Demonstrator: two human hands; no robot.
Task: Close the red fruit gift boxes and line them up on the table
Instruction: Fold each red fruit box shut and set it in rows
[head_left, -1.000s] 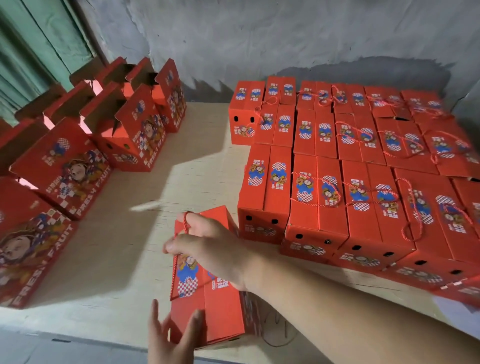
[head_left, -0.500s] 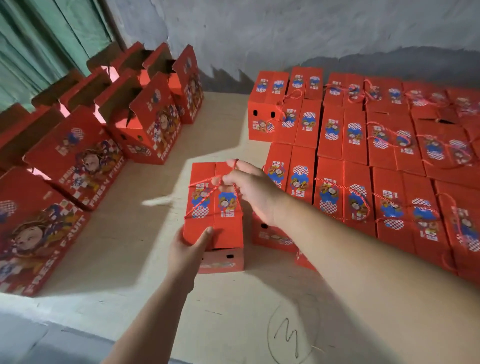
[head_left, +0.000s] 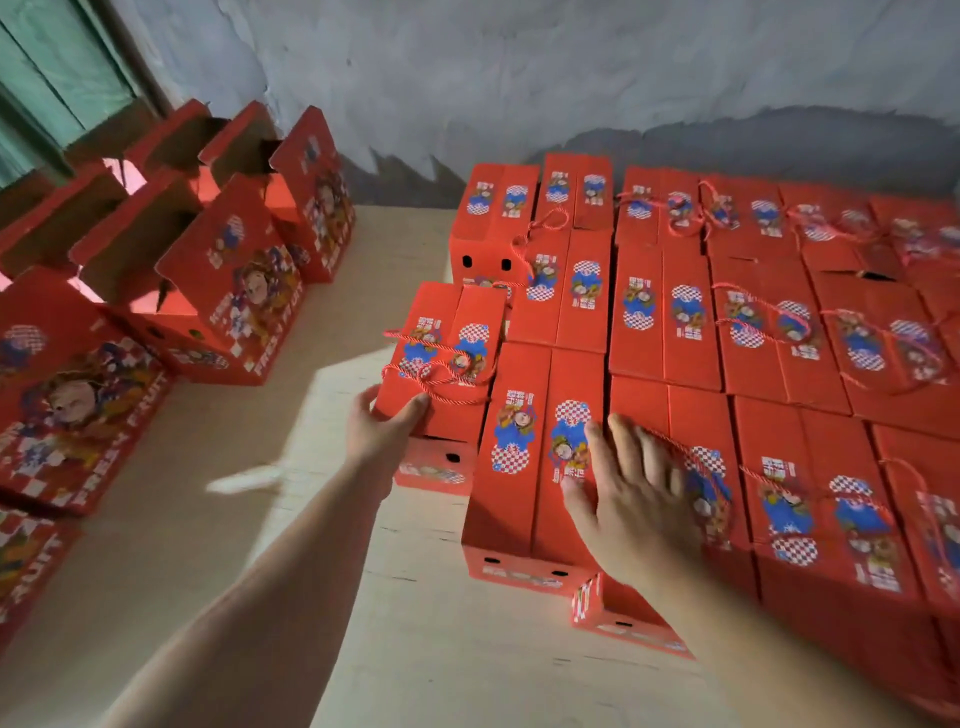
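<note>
So the closed red box (head_left: 447, 358) in play now sits at the left edge of the big block of closed boxes (head_left: 727, 332), its long axis running away from the camera toward the wall (head_left: 519, 78), about parallel with its neighbours. Its lid faces up, with the red cord handle (head_left: 436, 364) looped loosely across the printed top. The near short end, the one with the little dark hole, faces the camera. Its right side looks pressed against the front-row box (head_left: 535, 452), though I can't tell if there's a sliver of gap.

Compared with half a second back, the box has gone from out in the open middle of the worktop (head_left: 260, 519) over to the block. The right hand has let go of the cord it was pinching.

The left hand (head_left: 382, 428) is reaching out on a straight arm and grips the box's near-left top corner, thumb on the lid, fingers wrapped down the left side. The right hand (head_left: 631, 499) is flat, palm down, fingers spread and straight, over the tops of the front-row boxes next door. It's motion-blurred, so I can't say whether it actually touches them, and it isn't holding anything.

Off to the left, a bunch of open boxes (head_left: 228, 280) stand with their flaps up, well apart from the closed block.
</note>
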